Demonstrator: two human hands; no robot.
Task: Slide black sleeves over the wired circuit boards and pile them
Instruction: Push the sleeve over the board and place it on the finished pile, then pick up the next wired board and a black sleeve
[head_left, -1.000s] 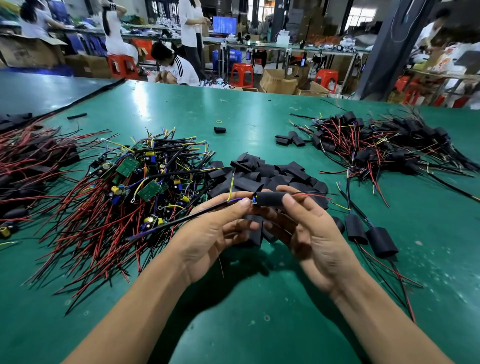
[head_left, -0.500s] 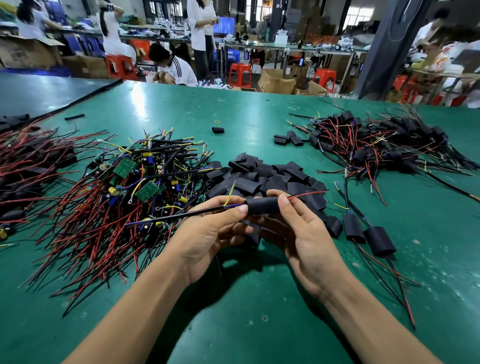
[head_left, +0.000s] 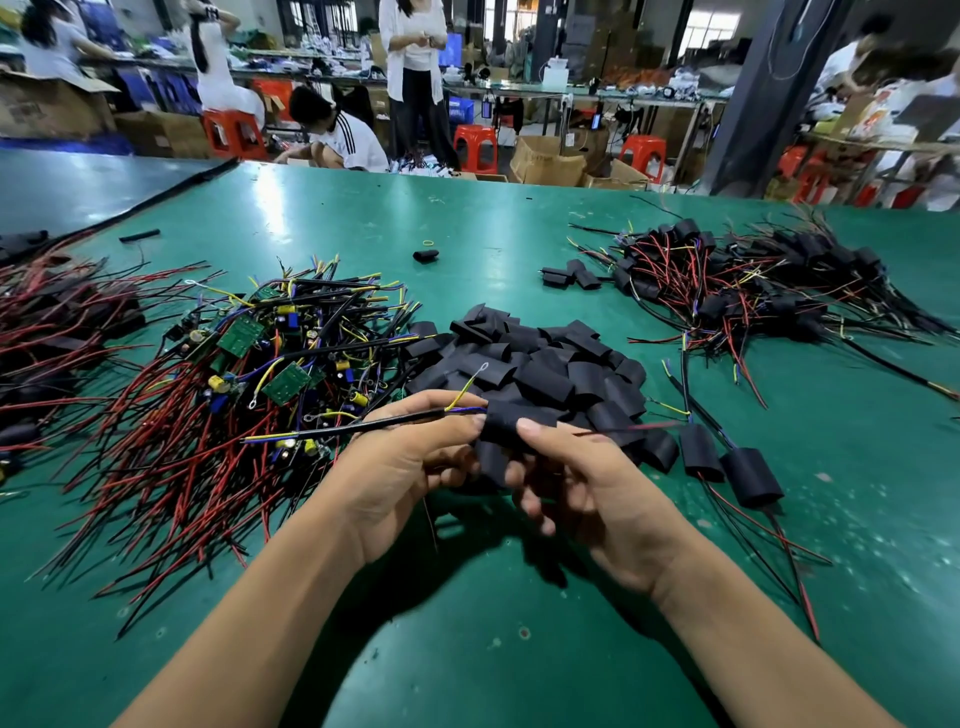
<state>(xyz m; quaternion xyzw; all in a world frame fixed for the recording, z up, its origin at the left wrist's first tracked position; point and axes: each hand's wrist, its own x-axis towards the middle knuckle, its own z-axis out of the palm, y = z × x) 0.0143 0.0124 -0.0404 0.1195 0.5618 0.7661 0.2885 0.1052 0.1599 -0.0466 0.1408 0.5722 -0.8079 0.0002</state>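
Grip: left hand (head_left: 410, 457) pinches black cable (head_left: 374, 426), right hand (head_left: 587, 483) clamps black sleeve (head_left: 506, 421); risk: yellow lead (head_left: 467, 382) sticking out at the sleeve mouth may snag and stall the slide.

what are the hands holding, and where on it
One black sleeve threaded on wires: left hand pinches the wires at its left end, right hand grips its right end.

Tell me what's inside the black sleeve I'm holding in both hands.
From the black tube sleeve, a black cable with yellow and blue leads exits leftward and a thin red wire rightward. Whatever sits inside, likely a circuit board, is covered.
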